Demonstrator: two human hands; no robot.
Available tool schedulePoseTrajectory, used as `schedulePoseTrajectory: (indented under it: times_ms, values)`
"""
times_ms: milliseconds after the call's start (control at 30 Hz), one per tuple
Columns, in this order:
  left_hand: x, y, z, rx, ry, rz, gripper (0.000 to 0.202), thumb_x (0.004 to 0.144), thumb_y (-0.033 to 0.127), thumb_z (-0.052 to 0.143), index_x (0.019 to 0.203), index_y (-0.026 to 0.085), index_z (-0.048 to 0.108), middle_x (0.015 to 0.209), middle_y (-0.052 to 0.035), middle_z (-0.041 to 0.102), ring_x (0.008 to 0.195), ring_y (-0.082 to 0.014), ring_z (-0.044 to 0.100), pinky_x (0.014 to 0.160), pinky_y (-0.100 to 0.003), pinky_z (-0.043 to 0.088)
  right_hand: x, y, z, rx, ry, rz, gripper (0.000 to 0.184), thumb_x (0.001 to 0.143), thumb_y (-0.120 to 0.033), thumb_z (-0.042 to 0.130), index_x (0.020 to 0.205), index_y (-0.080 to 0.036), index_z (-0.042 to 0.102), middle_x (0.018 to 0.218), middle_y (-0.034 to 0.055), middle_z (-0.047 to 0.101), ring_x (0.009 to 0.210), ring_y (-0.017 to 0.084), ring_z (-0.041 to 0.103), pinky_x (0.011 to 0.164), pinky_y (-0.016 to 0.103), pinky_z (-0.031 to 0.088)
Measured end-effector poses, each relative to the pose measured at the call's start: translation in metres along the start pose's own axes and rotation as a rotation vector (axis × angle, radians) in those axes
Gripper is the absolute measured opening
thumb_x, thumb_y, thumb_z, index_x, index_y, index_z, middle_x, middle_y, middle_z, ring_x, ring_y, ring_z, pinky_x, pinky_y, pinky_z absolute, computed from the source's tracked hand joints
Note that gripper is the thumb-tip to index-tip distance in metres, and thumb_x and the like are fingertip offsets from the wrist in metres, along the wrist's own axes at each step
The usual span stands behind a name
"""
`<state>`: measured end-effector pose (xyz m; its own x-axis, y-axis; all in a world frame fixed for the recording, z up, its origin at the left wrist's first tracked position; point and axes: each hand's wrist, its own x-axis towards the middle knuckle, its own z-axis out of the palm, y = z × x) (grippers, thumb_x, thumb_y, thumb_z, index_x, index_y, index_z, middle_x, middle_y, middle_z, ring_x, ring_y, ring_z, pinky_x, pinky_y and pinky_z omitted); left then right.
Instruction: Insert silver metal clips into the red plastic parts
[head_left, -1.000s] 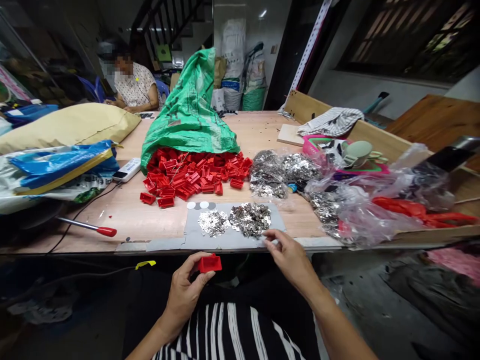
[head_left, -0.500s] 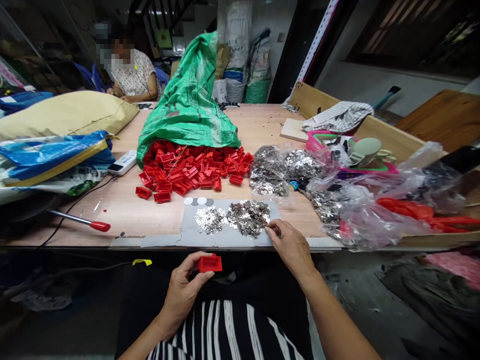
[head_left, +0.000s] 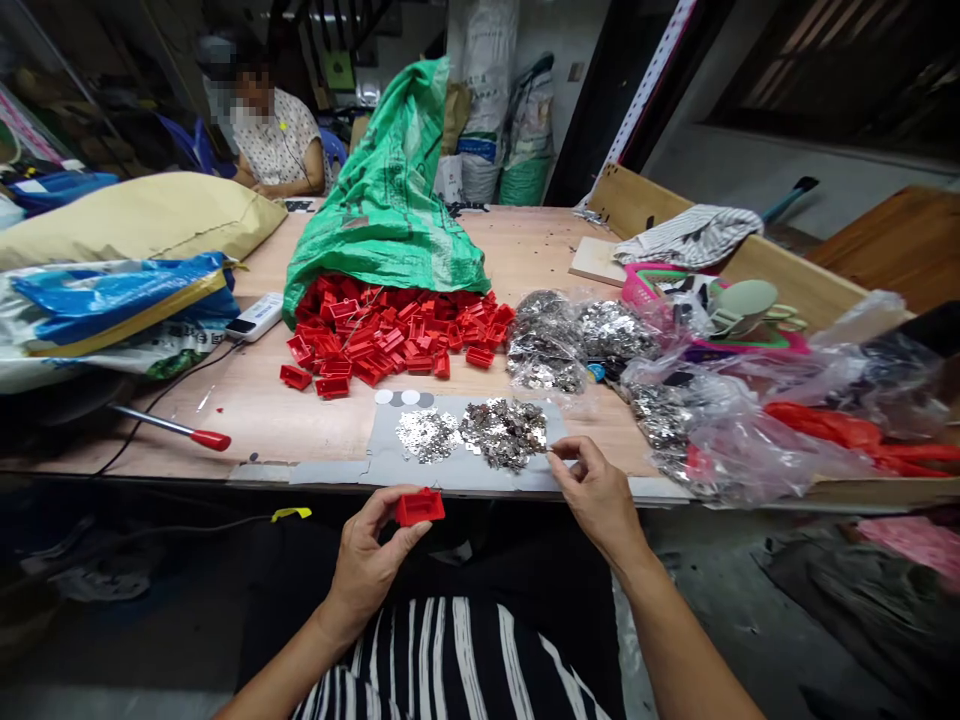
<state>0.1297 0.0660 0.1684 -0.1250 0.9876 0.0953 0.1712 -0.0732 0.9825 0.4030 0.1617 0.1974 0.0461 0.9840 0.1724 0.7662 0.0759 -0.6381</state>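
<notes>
My left hand [head_left: 367, 555] grips a small red plastic box-shaped part [head_left: 420, 508] between thumb and fingers, just off the table's front edge. At the right side of a pile of dull metal pieces [head_left: 504, 432], my right hand [head_left: 596, 492] has its thumb and forefinger pinched together. Whatever is between those fingertips is too small to make out. A smaller pile of shiny metal pieces [head_left: 427, 436] lies to the left of the dull one. Both piles rest on a grey sheet [head_left: 382, 470] at the table edge.
A green sack [head_left: 382, 220] spills many red plastic parts [head_left: 390, 335] behind the sheet. Bags of metal pieces [head_left: 546, 340] and a pink basket [head_left: 641, 285] stand to the right. A red-tipped lever [head_left: 210, 439] juts out at the left. Another person [head_left: 281, 145] sits across the table.
My right hand has drawn slightly right, away from the dull metal pile, fingers still pinched. The red part in my left hand is raised and tilted a little. The view has shifted slightly.
</notes>
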Motion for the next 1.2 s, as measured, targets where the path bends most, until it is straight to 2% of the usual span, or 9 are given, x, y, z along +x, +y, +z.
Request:
schedulePoseTrajectory:
  times_ms: [100, 233, 333, 433, 567, 667, 833, 1100, 1200]
  values:
    - [0.005, 0.004, 0.001, 0.046, 0.024, 0.088, 0.029, 0.080, 0.029, 0.067, 0.107, 0.018, 0.062, 0.110, -0.0078, 0.069, 0.100, -0.0208, 0.066, 0.090, -0.034, 0.055, -0.006, -0.011, 0.005, 0.146, -0.069, -0.031, 0.025, 0.083, -0.044, 0.055, 0.088, -0.021, 0.061, 0.068, 0.0000, 0.063, 0.053, 0.013, 0.052, 0.054, 0.025, 0.040]
    - [0.010, 0.012, 0.004, 0.098, 0.033, 0.195, 0.029, 0.080, 0.027, 0.067, 0.106, 0.018, 0.061, 0.109, -0.0095, 0.068, 0.099, -0.0202, 0.066, 0.087, -0.034, 0.056, -0.021, -0.041, 0.013, 0.325, -0.231, -0.131, 0.026, 0.086, -0.045, 0.055, 0.089, -0.020, 0.063, 0.078, 0.0030, 0.066, 0.066, 0.015, 0.058, 0.059, 0.025, 0.044]
    - [0.011, 0.019, 0.005, 0.136, 0.052, 0.257, 0.028, 0.080, 0.026, 0.067, 0.106, 0.019, 0.060, 0.109, -0.0092, 0.068, 0.100, -0.0193, 0.065, 0.088, -0.033, 0.055, -0.031, -0.068, 0.015, 0.310, -0.313, -0.242, 0.022, 0.089, -0.040, 0.053, 0.091, -0.021, 0.064, 0.079, 0.0025, 0.067, 0.067, 0.016, 0.060, 0.062, 0.025, 0.046]
    - [0.011, 0.024, 0.006, 0.183, 0.083, 0.312, 0.028, 0.080, 0.025, 0.068, 0.106, 0.019, 0.060, 0.107, -0.0081, 0.069, 0.099, -0.0190, 0.066, 0.089, -0.034, 0.054, -0.037, -0.086, 0.018, 0.268, -0.329, -0.379, 0.016, 0.091, -0.033, 0.051, 0.091, -0.022, 0.063, 0.081, 0.0029, 0.068, 0.071, 0.017, 0.062, 0.066, 0.026, 0.048]
    - [0.010, 0.026, 0.006, 0.217, 0.112, 0.387, 0.029, 0.079, 0.023, 0.069, 0.106, 0.019, 0.060, 0.105, -0.0071, 0.070, 0.097, -0.0187, 0.067, 0.087, -0.033, 0.055, -0.038, -0.092, 0.025, 0.206, -0.331, -0.526, 0.011, 0.092, -0.022, 0.049, 0.093, -0.022, 0.061, 0.085, 0.0031, 0.068, 0.077, 0.017, 0.064, 0.070, 0.027, 0.049]
    - [0.010, 0.027, 0.006, 0.231, 0.106, 0.434, 0.030, 0.078, 0.020, 0.069, 0.107, 0.019, 0.060, 0.106, -0.0066, 0.070, 0.098, -0.0181, 0.066, 0.089, -0.032, 0.054, -0.039, -0.091, 0.031, 0.177, -0.357, -0.580, 0.013, 0.092, -0.017, 0.049, 0.095, -0.022, 0.060, 0.086, 0.0031, 0.067, 0.078, 0.017, 0.063, 0.071, 0.028, 0.049]
    - [0.008, 0.027, 0.007, 0.236, 0.099, 0.447, 0.029, 0.078, 0.019, 0.069, 0.107, 0.019, 0.061, 0.104, -0.0067, 0.071, 0.097, -0.0180, 0.067, 0.089, -0.031, 0.054, -0.038, -0.091, 0.035, 0.198, -0.376, -0.554, 0.012, 0.091, -0.017, 0.051, 0.094, -0.022, 0.062, 0.086, 0.0036, 0.066, 0.079, 0.017, 0.063, 0.072, 0.029, 0.048]
    - [0.003, 0.021, 0.007, 0.234, 0.177, 0.389, 0.030, 0.078, 0.022, 0.070, 0.107, 0.018, 0.061, 0.100, -0.0057, 0.071, 0.093, -0.0172, 0.068, 0.085, -0.029, 0.055, -0.041, -0.090, 0.042, 0.399, -0.446, -0.432, 0.019, 0.093, -0.028, 0.049, 0.092, -0.023, 0.067, 0.089, 0.0048, 0.067, 0.085, 0.019, 0.064, 0.076, 0.030, 0.049]
    - [0.002, 0.020, 0.007, 0.242, 0.183, 0.383, 0.029, 0.079, 0.022, 0.070, 0.107, 0.019, 0.061, 0.100, -0.0054, 0.071, 0.092, -0.0169, 0.068, 0.085, -0.029, 0.055, -0.045, -0.086, 0.047, 0.385, -0.418, -0.351, 0.018, 0.091, -0.034, 0.052, 0.094, -0.022, 0.066, 0.090, 0.0045, 0.068, 0.078, 0.018, 0.063, 0.070, 0.028, 0.050]
